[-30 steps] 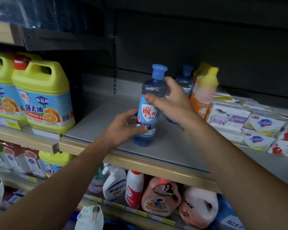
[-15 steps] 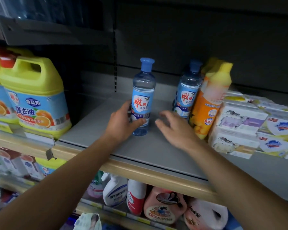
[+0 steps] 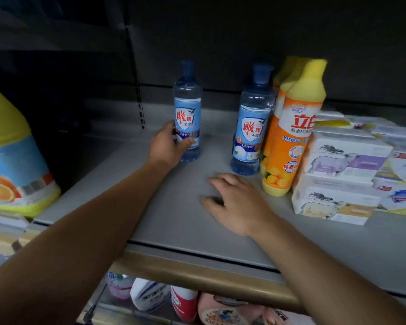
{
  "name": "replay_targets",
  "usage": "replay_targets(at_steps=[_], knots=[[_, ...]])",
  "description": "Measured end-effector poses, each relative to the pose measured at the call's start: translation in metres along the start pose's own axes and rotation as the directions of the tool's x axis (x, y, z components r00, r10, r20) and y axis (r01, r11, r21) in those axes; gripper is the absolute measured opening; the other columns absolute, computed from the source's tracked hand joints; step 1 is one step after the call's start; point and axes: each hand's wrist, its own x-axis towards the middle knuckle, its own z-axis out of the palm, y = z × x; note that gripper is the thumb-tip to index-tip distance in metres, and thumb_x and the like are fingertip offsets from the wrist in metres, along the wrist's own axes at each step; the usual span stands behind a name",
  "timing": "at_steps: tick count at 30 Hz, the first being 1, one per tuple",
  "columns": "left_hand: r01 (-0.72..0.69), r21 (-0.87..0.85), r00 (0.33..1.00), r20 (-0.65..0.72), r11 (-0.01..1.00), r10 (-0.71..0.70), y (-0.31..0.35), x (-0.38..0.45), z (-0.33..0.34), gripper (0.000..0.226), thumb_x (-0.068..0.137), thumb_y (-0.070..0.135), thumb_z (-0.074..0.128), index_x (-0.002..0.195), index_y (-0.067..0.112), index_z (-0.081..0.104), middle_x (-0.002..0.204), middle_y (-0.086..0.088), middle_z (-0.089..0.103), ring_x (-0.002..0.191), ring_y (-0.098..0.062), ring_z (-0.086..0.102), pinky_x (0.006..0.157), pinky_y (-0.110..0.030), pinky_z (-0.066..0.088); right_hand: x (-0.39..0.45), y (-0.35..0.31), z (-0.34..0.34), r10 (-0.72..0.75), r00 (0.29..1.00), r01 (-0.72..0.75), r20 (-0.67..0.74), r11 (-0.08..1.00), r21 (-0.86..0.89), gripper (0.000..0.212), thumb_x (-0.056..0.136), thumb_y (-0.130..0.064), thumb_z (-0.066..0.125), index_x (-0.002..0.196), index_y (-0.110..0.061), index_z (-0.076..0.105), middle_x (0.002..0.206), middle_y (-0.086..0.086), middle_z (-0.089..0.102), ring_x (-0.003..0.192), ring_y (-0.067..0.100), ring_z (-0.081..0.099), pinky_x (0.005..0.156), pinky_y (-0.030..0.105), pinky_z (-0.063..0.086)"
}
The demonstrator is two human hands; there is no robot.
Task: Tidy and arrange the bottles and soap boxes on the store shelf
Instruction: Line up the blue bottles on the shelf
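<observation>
Grey shelf, dim light. Left hand wraps the lower body of a clear blue-capped detergent bottle: thumb curled across the front of the label, the other fingers hidden behind it. Bottle upright, long axis vertical, base on the shelf, standing alone toward the back-left of the bare stretch.

Right hand lies palm down on the shelf, fingers loosely spread and slightly bent, holding nothing. Its fingertips point up-left.

Second blue-capped bottle stands upright just beyond and to the right of the right hand, near the knuckles but apart from them. It touches, or all but touches, the orange-and-yellow dish soap bottle on its right. Stacked soap boxes sit hard against that.

Key relation: the held bottle stands well apart from its twin, directly left of it, with open shelf between. Judgement: closing that gap means sliding the held bottle rightward, staying upright; the left hand already has it. The right hand is nearer the twin and could steady it.

Yellow-capped jug on the neighbouring shelf at far left.
</observation>
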Motion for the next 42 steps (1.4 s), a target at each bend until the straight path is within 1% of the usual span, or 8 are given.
replay_targets(at_steps=[4,7,18,25,32,37,40,42], knots=[[0.022,0.014,0.999,-0.026,1.0,-0.022,-0.007,0.029,0.022,0.048,0.083,0.022,0.074,0.126,0.011,0.056,0.119,-0.004,0.067,0.092,-0.009,0.059,0.076,-0.015,0.041,0.001,0.0,0.002,-0.006,1.0,0.006,-0.031,1.0,0.0,0.062,0.093,-0.059,0.039,0.146,-0.028,0.039,0.15,-0.008,0.038,0.139,0.018,0.031,0.116,0.034,0.024],[0.028,-0.008,0.999,-0.022,1.0,-0.028,-0.01,0.045,0.033,0.047,0.084,0.021,0.073,0.127,0.01,0.056,0.12,-0.006,0.067,0.102,-0.018,0.064,0.086,-0.023,0.047,0.001,0.0,0.003,-0.008,0.999,0.009,-0.038,1.0,0.017,0.061,0.093,-0.06,0.039,0.146,-0.029,0.039,0.149,-0.009,0.037,0.138,0.016,0.031,0.116,0.033,0.024],[0.049,0.083,0.999,-0.007,0.995,-0.049,-0.01,0.077,0.06,0.049,0.086,0.024,0.071,0.129,0.008,0.053,0.125,-0.009,0.064,0.113,-0.027,0.06,0.094,-0.03,0.045,0.001,0.002,0.006,-0.012,0.996,0.014,-0.09,1.0,0.021,0.061,0.089,-0.061,0.038,0.143,-0.032,0.041,0.142,-0.013,0.042,0.133,0.015,0.035,0.112,0.032,0.026],[0.024,0.074,1.0,0.017,0.997,-0.025,-0.01,0.077,0.061,0.049,0.086,0.024,0.071,0.13,0.01,0.053,0.126,-0.008,0.064,0.112,-0.024,0.06,0.089,-0.024,0.042,0.002,0.002,0.007,-0.007,0.995,0.009,-0.096,1.0,0.022,0.062,0.086,-0.061,0.035,0.141,-0.034,0.042,0.141,-0.014,0.042,0.132,0.015,0.034,0.111,0.034,0.026],[0.102,0.281,0.982,0.128,0.954,-0.142,-0.002,0.08,0.04,0.058,0.089,0.039,0.064,0.133,0.006,0.049,0.127,-0.012,0.062,0.116,-0.03,0.057,0.097,-0.034,0.043,0.002,0.001,0.006,0.002,0.997,0.001,-0.078,0.999,0.036,0.06,0.087,-0.06,0.038,0.141,-0.034,0.042,0.144,-0.012,0.042,0.133,0.016,0.034,0.111,0.034,0.026],[0.145,0.013,0.977,0.154,0.989,-0.145,0.019,0.047,0.011,0.042,0.088,0.031,0.066,0.124,0.011,0.059,0.113,-0.01,0.067,0.101,-0.027,0.065,0.091,-0.043,0.054,0.002,0.002,0.005,0.005,0.998,-0.004,-0.067,1.0,0.02,0.058,0.088,-0.057,0.042,0.141,-0.032,0.043,0.144,-0.009,0.042,0.133,0.019,0.036,0.109,0.034,0.027],[0.115,-0.239,0.977,0.202,0.964,-0.066,0.053,0.018,0.005,0.031,0.088,0.031,0.066,0.115,0.015,0.062,0.102,-0.005,0.068,0.084,-0.018,0.067,0.076,-0.034,0.058,0.003,0.001,0.006,0.008,0.998,-0.007,-0.065,1.0,0.016,0.057,0.089,-0.057,0.042,0.139,-0.03,0.046,0.144,-0.007,0.044,0.133,0.02,0.037,0.108,0.033,0.028],[0.08,-0.334,0.972,0.234,0.939,0.001,0.08,0.004,0.009,0.034,0.087,0.035,0.066,0.116,0.018,0.059,0.096,0.002,0.065,0.085,-0.017,0.066,0.073,-0.033,0.057,0.004,0.002,0.006,0.01,0.998,-0.009,-0.062,1.0,0.023,0.058,0.09,-0.057,0.042,0.141,-0.029,0.045,0.145,-0.007,0.044,0.134,0.02,0.037,0.109,0.032,0.028]])
